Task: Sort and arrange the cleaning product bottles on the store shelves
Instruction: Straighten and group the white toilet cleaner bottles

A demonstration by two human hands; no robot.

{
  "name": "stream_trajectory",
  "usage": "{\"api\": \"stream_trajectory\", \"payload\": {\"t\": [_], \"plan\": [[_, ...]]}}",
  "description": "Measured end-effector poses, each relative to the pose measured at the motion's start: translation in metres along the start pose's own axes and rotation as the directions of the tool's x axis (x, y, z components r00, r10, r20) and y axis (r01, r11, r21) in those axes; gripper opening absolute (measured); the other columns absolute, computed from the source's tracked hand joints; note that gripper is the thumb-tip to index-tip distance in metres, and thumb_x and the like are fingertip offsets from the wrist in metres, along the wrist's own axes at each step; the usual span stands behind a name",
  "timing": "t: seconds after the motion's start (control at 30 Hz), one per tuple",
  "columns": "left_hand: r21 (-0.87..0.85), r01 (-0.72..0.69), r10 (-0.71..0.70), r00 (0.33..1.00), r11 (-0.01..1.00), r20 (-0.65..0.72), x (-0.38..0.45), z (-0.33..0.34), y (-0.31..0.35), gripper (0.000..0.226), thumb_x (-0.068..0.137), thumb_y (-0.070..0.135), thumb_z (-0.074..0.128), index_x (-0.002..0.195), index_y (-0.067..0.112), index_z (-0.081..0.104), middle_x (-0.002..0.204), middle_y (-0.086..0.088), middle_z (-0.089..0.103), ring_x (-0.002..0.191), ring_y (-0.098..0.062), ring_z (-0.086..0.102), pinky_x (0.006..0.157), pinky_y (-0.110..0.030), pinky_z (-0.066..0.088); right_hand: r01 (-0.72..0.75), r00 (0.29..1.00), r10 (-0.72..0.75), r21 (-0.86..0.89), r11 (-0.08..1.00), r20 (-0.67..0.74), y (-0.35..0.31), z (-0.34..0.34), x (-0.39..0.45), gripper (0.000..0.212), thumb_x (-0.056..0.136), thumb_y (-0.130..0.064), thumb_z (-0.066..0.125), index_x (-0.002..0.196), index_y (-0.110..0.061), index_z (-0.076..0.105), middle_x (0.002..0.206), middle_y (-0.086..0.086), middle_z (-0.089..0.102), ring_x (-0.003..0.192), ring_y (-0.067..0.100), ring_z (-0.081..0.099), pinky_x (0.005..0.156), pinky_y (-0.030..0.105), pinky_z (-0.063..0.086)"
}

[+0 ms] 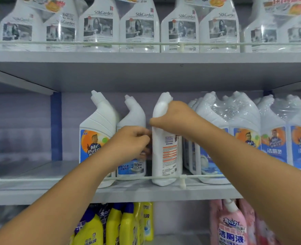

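On the middle shelf (40, 193) stand white angled-neck toilet cleaner bottles. My right hand (174, 117) grips the upper body of one bottle (165, 156), which is turned so its back label faces out. My left hand (133, 142) has its fingers curled against that bottle's left side, in front of a second bottle (133, 114) whose blue label faces out. A third bottle (96, 131) with a blue and orange label stands to the left. Whether my left fingers grip anything is hidden.
Shrink-wrapped packs of the same cleaner (252, 131) fill the shelf's right side. A thin white rail (183, 177) runs along the shelf front. Clear spray bottles (139, 27) line the upper shelf. Yellow bottles (128, 225) and pink bottles (232, 227) stand below.
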State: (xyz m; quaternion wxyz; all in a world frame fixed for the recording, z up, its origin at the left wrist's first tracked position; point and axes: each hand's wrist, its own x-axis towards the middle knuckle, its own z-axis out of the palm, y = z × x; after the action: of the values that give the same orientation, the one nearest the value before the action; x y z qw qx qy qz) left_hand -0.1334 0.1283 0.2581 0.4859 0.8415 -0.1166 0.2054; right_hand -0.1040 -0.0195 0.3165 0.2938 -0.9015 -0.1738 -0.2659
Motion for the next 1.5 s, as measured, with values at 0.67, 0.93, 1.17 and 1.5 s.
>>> {"api": "stream_trajectory", "payload": {"t": [0.67,0.93,1.17,1.5], "plan": [[0.228,-0.041,0.080,0.983,0.973,-0.163,-0.025,-0.004,-0.038,0.041,0.102,0.028,0.059,0.142,0.024,0.057,0.138,0.012,0.061,0.112,0.002,0.055,0.079,-0.007,0.039,-0.005,0.990,-0.070,0.530,0.848,0.122,0.039,-0.008,0.014,0.024,0.096,-0.013,0.067,0.120,-0.010,0.064,0.106,0.008,0.073,0.096,0.025,0.073,0.074,0.035,0.061],[0.221,-0.159,0.214,0.943,0.962,-0.255,-0.016,-0.030,-0.007,0.038,0.098,0.028,0.065,0.135,0.031,0.060,0.129,0.018,0.064,0.104,0.011,0.061,0.078,-0.005,0.043,-0.060,0.934,-0.250,0.802,0.594,0.255,0.034,0.010,0.019,0.030,0.102,-0.001,0.052,0.130,-0.007,0.059,0.109,0.010,0.074,0.098,0.021,0.073,0.079,0.033,0.060],[0.276,-0.269,0.379,0.763,0.923,-0.523,-0.038,-0.081,-0.018,0.026,0.094,0.030,0.070,0.117,0.039,0.065,0.118,0.024,0.066,0.110,0.003,0.063,0.090,-0.021,0.049,0.002,0.934,-0.225,0.625,0.781,0.278,0.043,0.044,-0.002,0.039,0.093,-0.029,0.075,0.127,-0.030,0.057,0.114,-0.004,0.075,0.100,0.013,0.075,0.086,0.035,0.061],[0.031,0.065,-0.048,0.923,0.997,-0.382,-0.043,-0.091,-0.094,0.058,0.071,0.064,0.066,0.123,0.038,0.065,0.116,0.018,0.073,0.108,-0.009,0.070,0.089,-0.044,0.060,-0.016,0.958,-0.148,0.559,0.829,0.247,0.031,0.068,-0.024,0.031,0.090,-0.032,0.077,0.117,-0.023,0.066,0.103,-0.011,0.078,0.088,-0.001,0.074,0.064,0.014,0.054]]}}
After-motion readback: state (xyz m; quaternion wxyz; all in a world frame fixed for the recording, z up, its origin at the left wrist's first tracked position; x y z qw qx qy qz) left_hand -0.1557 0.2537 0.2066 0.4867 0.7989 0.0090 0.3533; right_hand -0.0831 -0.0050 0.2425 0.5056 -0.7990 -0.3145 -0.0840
